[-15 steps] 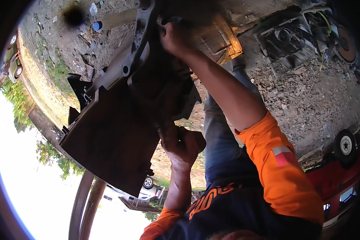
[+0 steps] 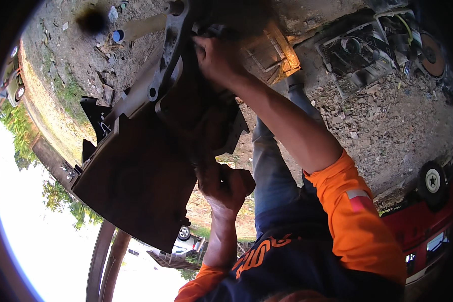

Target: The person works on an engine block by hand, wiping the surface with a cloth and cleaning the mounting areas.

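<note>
A large dark metal part with a broad curved panel (image 2: 136, 186) fills the middle left. A grey metal arm with bolt holes (image 2: 172, 48) runs along its upper side. My right hand (image 2: 217, 63) reaches in beside that arm, its fingers curled against the dark assembly; shadow hides what they grip. Lower down, my left hand (image 2: 224, 189) is closed at the panel's right edge, under the dark assembly. Its fingers are bent and mostly in shadow, and I cannot make out what is in them.
A bottle with a blue cap (image 2: 118, 35) lies on the gritty ground at upper left. A yellow-orange frame (image 2: 287, 60) is beyond my right forearm. Crates of parts (image 2: 355, 53) and a brown disc (image 2: 432, 54) stand at upper right. A red vehicle (image 2: 423, 226) is at right.
The view has shifted slightly, so most things sit a little further left. My right hand's fingers have moved slightly beside the grey arm. My left hand keeps its place at the panel.
</note>
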A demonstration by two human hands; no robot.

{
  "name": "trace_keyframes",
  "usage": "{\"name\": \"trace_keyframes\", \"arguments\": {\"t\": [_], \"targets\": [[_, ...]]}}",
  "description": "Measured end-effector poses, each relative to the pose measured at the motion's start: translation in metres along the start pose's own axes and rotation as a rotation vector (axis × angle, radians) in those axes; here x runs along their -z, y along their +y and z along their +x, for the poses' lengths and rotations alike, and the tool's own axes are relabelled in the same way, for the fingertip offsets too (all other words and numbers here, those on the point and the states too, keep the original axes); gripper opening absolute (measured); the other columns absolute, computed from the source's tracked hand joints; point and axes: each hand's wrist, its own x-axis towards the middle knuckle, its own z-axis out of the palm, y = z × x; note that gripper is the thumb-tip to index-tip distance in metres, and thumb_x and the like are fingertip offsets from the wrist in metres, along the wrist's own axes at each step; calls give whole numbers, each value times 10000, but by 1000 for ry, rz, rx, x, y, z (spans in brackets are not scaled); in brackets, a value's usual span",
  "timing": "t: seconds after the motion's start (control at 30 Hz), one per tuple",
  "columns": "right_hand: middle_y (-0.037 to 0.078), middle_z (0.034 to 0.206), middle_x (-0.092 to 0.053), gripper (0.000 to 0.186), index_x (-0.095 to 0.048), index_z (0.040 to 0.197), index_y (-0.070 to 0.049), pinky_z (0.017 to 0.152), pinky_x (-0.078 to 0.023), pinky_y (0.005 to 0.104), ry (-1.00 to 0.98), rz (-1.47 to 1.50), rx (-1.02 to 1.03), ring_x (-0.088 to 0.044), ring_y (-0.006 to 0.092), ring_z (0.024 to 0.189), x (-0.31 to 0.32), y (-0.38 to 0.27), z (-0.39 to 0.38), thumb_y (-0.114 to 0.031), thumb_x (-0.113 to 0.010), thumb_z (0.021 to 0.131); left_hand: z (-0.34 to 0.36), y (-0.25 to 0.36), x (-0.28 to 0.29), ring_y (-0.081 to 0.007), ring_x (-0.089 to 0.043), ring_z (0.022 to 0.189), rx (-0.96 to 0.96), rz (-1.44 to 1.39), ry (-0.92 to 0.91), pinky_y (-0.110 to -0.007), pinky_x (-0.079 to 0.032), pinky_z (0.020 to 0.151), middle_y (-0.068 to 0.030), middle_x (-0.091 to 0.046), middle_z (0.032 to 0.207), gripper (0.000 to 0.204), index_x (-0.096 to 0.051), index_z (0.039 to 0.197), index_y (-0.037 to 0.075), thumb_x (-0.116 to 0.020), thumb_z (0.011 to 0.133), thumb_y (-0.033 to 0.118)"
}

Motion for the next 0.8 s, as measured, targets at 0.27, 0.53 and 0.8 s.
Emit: {"name": "trace_keyframes", "arguments": {"t": [0.27,0.53,0.8], "targets": [[221,889,-699,281,-702,1107,-48,812,-540,426,-53,153,-33,-678,410,883,5,9,3,-238,-581,939,0,-1,2,-284,-558,782,10,33,-3,-384,-418,1003,-236,-654,933,638,-445,1347,-186,-489,745,19],[224,1135,-668,310,-663,1168,-25,898,-501,406,-150,195,-92,-640,369,1071,16,35,12,-235,-603,949,1,-3,2,-266,-537,747,-57,85,0,-381,-443,950,-268,-665,1023,622,-455,1340,-184,-481,749,8],[239,1022,-683,263,-675,1147,-44,838,-515,428,-86,161,-20,-658,399,979,8,35,14,-189,-575,951,3,2,2,-270,-521,756,-15,35,12,-381,-460,879,-234,-671,967,621,-463,1340,-174,-471,742,-5]]}}
